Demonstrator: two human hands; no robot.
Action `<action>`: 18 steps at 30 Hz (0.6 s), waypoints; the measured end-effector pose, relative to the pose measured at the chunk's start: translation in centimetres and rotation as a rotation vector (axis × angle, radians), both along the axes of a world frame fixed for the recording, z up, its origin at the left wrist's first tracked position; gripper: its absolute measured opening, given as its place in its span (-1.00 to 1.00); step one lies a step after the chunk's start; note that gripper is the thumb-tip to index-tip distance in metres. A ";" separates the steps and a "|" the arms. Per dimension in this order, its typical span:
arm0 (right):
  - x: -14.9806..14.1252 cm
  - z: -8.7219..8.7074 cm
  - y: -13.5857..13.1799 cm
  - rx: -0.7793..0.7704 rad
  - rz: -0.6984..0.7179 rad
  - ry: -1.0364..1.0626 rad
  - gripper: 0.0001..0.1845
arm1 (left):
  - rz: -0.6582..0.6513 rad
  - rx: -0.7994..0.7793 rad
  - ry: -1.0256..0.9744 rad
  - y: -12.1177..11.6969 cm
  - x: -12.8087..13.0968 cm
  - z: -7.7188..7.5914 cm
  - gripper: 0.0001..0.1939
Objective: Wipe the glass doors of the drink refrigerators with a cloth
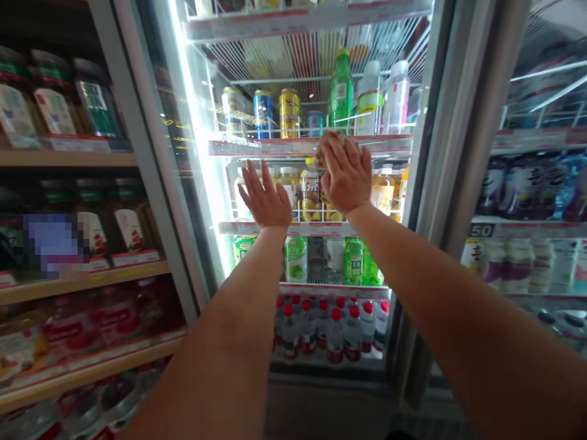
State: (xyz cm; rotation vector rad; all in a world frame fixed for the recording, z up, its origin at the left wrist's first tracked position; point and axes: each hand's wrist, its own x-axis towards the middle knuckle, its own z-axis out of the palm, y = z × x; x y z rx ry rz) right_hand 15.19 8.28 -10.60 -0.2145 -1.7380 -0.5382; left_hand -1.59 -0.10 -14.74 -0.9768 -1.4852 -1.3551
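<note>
A drinks fridge's glass door (284, 153) stands in front of me, closed as far as I can see. My left hand (268, 198) lies flat toward the glass with its fingers spread, holding nothing. Higher up and to the right, my right hand (347, 174) presses a crumpled brownish cloth (322, 157) against the pane. Most of the cloth is hidden under the palm and fingers. Behind the glass, near the right hand, are a green bottle (341, 91) and a gold can (290, 113).
Red-capped water bottles (335, 333) fill the fridge's bottom. Wooden shelves (82, 281) with jars and bottles stand at the left. A metal door frame (463, 153) divides this fridge from another drinks cabinet (541, 226) at the right.
</note>
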 end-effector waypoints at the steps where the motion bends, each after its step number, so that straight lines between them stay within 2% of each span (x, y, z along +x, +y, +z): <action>1: 0.0 0.0 0.1 -0.031 0.013 0.047 -0.29 | -0.003 0.004 -0.004 0.0 0.0 0.0 -0.36; 4: 0.0 -0.1 -0.1 -0.027 0.014 0.037 -0.28 | -0.003 0.009 0.009 -0.1 -0.1 0.1 -0.35; 9: -0.1 -0.2 -1.1 0.165 -0.085 -0.302 -0.32 | 0.008 0.001 0.012 0.0 -0.1 -0.1 -0.36; 12: -0.3 -0.2 -1.3 0.217 -0.125 -0.372 -0.37 | 0.027 -0.003 0.026 -0.5 -0.1 0.2 -0.37; 15: -0.4 0.0 -1.4 0.222 -0.163 -0.361 -0.40 | 0.056 0.004 0.058 -1.8 -1.0 1.5 -0.42; 18: -0.3 0.1 -1.5 0.225 -0.203 -0.349 -0.41 | 0.088 0.029 0.137 -3.5 -3.2 3.9 -0.44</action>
